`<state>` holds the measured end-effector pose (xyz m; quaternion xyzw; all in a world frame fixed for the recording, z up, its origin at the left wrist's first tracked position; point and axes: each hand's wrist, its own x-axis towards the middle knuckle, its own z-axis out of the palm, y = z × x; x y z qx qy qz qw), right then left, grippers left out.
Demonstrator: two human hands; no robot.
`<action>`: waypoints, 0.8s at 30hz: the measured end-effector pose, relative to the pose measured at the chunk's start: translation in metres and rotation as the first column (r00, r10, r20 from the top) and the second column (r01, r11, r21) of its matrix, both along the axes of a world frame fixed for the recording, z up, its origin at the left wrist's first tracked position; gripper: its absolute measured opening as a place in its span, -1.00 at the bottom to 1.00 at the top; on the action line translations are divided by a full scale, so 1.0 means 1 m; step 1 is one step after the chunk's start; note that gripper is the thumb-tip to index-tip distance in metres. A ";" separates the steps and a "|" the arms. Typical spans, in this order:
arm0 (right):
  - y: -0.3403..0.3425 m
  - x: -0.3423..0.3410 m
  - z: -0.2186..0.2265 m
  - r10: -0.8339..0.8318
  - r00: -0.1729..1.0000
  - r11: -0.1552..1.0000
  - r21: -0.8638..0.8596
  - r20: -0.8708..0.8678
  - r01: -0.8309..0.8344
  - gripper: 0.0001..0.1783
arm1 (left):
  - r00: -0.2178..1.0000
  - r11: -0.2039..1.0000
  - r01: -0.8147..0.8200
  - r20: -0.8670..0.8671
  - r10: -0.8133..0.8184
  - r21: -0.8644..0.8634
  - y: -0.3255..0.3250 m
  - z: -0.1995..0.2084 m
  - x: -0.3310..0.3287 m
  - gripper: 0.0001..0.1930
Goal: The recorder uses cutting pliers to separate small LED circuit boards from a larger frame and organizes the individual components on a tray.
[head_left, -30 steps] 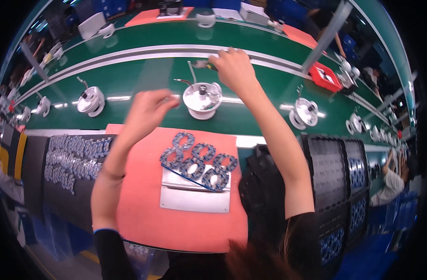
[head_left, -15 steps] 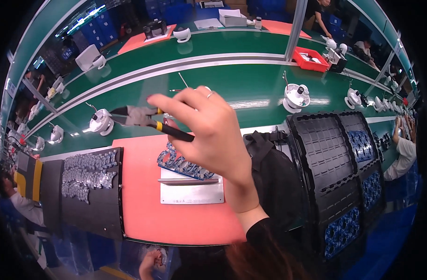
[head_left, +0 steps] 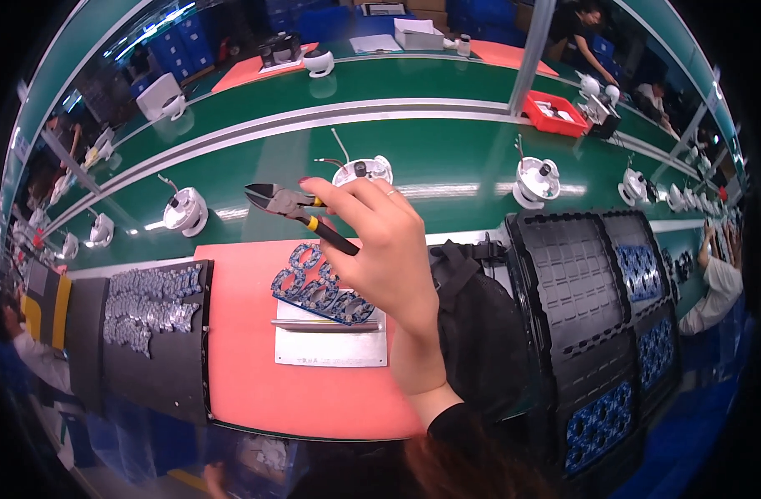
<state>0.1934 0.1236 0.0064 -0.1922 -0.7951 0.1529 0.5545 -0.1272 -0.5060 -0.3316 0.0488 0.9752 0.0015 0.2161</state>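
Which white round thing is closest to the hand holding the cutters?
The white unit in the middle of the near row, just beyond the right hand, which partly hides it. Its left neighbour and right neighbour stand farther away, unhidden.

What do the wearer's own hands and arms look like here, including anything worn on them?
The right hand is ungloved, with a thin, light metallic ring on one finger and a dark red fingernail. A plain black sleeve stops short of the wrist. The left hand is too dim at the lower edge to make out details.
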 end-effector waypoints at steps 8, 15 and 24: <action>-0.007 -0.016 0.001 0.074 0.997 0.996 -0.059 -0.013 -0.074 -0.41 | 0.135 0.795 0.323 -0.856 0.498 0.513 0.141 0.252 0.038 -0.73; -0.006 -0.016 -0.001 0.050 0.998 0.997 -0.054 0.035 -0.048 -0.40 | 0.484 -0.251 0.848 -0.492 0.724 0.467 0.372 0.326 0.083 -0.73; -0.001 -0.022 0.001 0.068 0.997 0.997 -0.035 -0.025 -0.069 -0.40 | 0.678 -0.661 0.621 -0.712 0.183 0.421 0.513 0.328 0.116 -0.73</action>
